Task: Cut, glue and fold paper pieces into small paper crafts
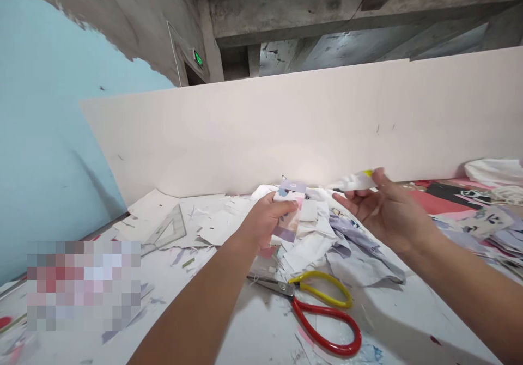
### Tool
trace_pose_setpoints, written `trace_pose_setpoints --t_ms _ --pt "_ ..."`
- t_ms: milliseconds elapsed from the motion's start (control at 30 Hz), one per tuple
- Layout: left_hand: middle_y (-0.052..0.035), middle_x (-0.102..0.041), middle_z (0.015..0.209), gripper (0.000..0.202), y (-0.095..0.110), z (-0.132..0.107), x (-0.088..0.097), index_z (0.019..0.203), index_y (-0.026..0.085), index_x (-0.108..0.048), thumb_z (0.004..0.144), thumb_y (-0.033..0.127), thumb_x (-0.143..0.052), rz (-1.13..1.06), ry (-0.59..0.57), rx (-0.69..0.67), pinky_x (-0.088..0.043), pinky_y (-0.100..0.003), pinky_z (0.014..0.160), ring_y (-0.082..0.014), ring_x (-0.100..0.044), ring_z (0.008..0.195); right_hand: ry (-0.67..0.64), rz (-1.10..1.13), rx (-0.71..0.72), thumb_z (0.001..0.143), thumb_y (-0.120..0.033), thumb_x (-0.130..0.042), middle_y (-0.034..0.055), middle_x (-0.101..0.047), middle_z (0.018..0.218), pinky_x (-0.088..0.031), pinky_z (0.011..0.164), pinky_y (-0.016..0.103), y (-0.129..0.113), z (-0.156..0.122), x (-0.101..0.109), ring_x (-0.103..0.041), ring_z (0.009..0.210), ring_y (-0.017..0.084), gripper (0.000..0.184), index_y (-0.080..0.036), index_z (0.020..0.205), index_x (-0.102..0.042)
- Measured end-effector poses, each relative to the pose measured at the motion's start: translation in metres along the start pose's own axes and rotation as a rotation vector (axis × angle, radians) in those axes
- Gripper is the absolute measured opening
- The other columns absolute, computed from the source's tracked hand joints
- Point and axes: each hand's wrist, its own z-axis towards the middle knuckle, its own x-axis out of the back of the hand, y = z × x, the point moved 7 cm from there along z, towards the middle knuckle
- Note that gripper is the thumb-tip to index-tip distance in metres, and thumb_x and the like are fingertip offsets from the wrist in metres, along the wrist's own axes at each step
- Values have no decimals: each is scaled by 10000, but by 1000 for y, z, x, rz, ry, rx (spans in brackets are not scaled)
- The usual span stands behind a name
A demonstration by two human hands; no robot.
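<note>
- Printed strip: gripped in the left hand, above paper scraps
- White tube: held in the right hand, just right of the strip
- Scissors: lying below, near the scraps

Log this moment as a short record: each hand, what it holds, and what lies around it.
left hand: holds a small printed swatch
right hand: fingers grip a white tube with a yellow tip
below the hands: scissors with red and yellow handles, on a paint-flecked white work surface
nearby: white paper scraps; crumpled lavender fabric; clear set square
behind: pale upright board
</note>
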Motion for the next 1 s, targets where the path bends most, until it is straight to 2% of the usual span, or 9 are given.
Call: trace_pose_setpoints --t_ms 67,167,267,367,600,800,900,1000 --pt "23 -528 640 241 -2 5 9 745 167 -537 586 249 -699 2 28 -15 -405 -206 435 -103 -522 536 -1 2 -80 651 -362 -728 -52 -606 611 -566 763 356 22 9 7 -623 710 147 228 -264 670 -523" --pt "43 -506 578 242 -4 11 22 714 165 -525 567 233 -705 7 62 -27 -380 -197 414 -83 -486 474 -19 -66 -199 550 -170 -770 -26 -648 679 -550 738 329 63 11 16 -637 817 175 299 -221 603 -479" --pt "35 -538 582 248 -7 15 32 737 158 -538 562 233 -697 2 83 -31 -400 -204 439 -87 -509 481 -11 -161 -295 528 -86 -752 -11 -649 629 -524 629 276 102 4 27 -647 774 186 323 -216 594 -463" --pt "24 -568 603 264 -9 18 42 761 150 -548 558 236 -693 -9 91 -29 -417 -210 461 -94 -533 501 -8 -229 -339 526 -69 -734 -27 -620 570 -482 542 247 126 -3 36 -628 648 161 316 -213 587 -459" --pt "60 -515 523 229 -12 24 63 681 158 -520 540 201 -694 -26 104 -49 -335 -174 405 -57 -468 429 -48 -293 -351 570 -141 -723 -17 -633 629 -474 581 262 135 -4 41 -606 665 156 282 -216 617 -455" --pt "43 -545 541 248 -16 24 75 708 155 -539 524 189 -702 2 151 -36 -368 -203 437 -85 -506 457 -100 -336 -332 578 -188 -736 -17 -609 620 -467 583 260 137 -3 40 -585 641 149 271 -215 621 -469" --pt "36 -547 546 246 -18 26 81 703 152 -540 518 178 -699 21 174 -30 -377 -214 441 -94 -512 462 -136 -362 -316 595 -249 -743 -3 -623 685 -481 627 285 136 -4 36 -595 680 165 250 -225 727 -532" --pt "34 -542 540 261 -20 29 86 700 149 -535 507 175 -708 31 196 -37 -372 -215 441 -94 -507 457 -181 -417 -307 629 -328 -725 18 -642 781 -483 661 300 137 -6 33 -599 732 181 303 -244 879 -575"
